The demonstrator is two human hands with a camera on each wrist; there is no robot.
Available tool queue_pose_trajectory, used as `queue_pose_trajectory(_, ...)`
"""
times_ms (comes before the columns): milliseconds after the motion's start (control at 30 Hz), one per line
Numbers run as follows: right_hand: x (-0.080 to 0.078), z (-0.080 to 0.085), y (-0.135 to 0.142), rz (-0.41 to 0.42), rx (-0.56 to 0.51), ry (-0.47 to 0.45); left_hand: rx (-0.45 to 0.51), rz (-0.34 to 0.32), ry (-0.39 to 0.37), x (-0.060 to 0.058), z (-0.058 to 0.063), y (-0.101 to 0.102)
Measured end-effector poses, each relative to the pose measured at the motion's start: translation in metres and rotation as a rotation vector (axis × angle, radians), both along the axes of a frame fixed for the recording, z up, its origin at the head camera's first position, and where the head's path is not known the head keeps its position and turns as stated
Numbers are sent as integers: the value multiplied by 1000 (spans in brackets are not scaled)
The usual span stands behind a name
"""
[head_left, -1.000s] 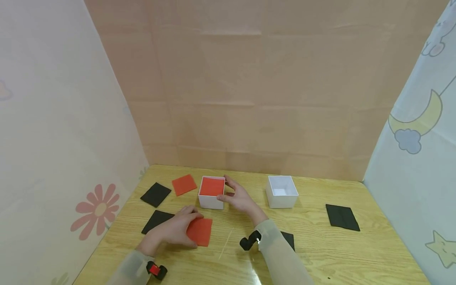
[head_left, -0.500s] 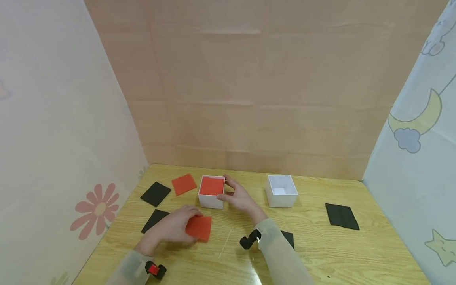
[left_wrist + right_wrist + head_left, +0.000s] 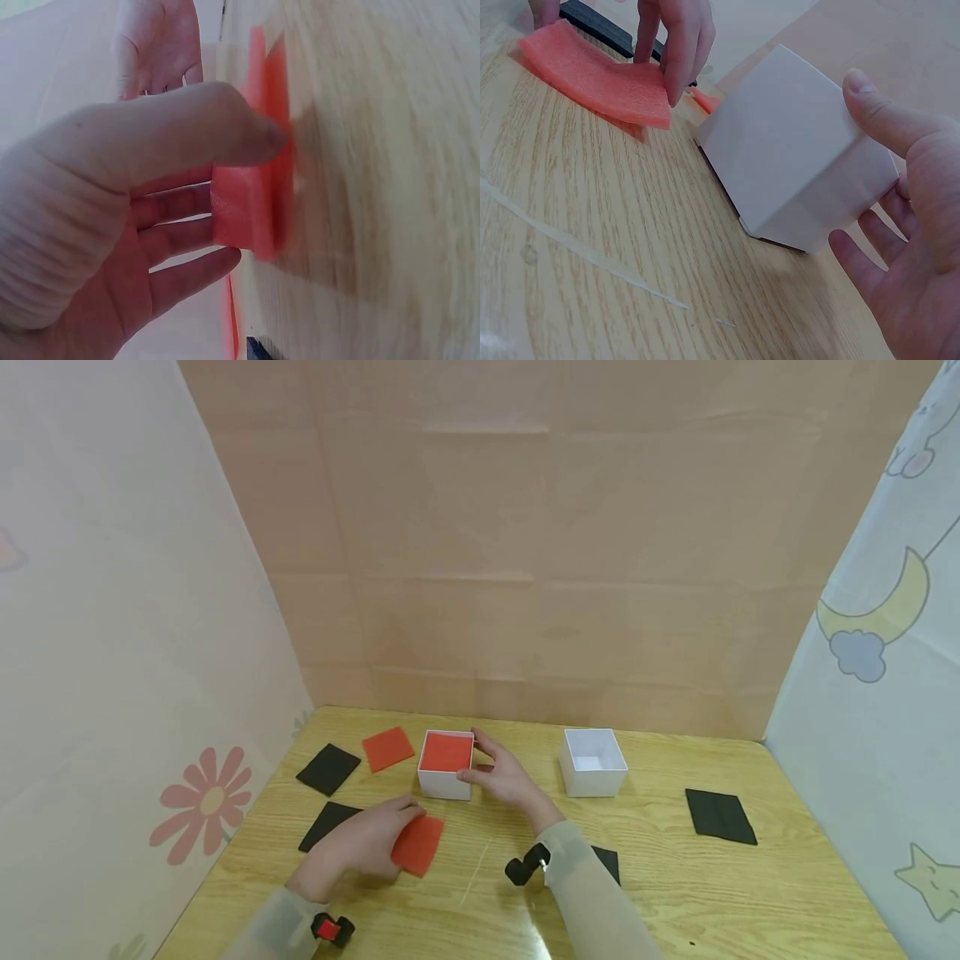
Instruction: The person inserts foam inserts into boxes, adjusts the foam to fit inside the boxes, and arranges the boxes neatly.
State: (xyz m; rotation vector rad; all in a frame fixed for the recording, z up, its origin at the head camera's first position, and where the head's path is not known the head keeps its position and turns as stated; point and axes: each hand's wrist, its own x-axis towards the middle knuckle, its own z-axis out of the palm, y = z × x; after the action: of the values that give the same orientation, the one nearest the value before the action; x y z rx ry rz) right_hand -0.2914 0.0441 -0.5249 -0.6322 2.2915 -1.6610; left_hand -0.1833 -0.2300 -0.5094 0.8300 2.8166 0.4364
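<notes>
Backdrop, tan and creased (image 3: 525,527), upright behind a wood-grain tabletop (image 3: 735,893). Patterned side hangings, white: flower at left (image 3: 90,693), moon and stars at right (image 3: 885,735).

Boxes, white, square, open-topped, two: left box (image 3: 445,787), a red square inside (image 3: 447,753); right box (image 3: 592,783), well apart from it.

Right hand (image 3: 512,778): thumb at the left box's near rim, other fingers apart from the thumb and reaching round its far side; grips the box.

Left hand (image 3: 367,839): thumb across one face of a red square (image 3: 418,846), fingers behind; pinches it, tilted and bowed, near the tabletop, in front of the left box.

Loose squares: black, four (image 3: 328,769), one partly behind the left hand, one partly behind the right sleeve (image 3: 585,885); red, one (image 3: 387,749), beside the left box.
</notes>
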Motion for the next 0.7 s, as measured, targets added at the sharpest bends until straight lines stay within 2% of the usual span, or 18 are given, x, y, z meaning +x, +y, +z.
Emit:
queue_pose_trajectory(167,-1,0,1,11,-11,12,14,26,-20,1,2,-1)
queue_pose_trajectory(300,-1,-2,1,24,-21,15,93,42,-36,1,6,-8)
queue_pose_trajectory(400,0,-2,0,27,-27,9,151,47,-20,1,13,-16)
queue_pose_trajectory(533,0,-2,0,29,-40,11,210,48,37,-2,28,-22)
queue_pose_trajectory(700,-1,-3,-1,22,-34,28,250,27,172,-14,45,-23)
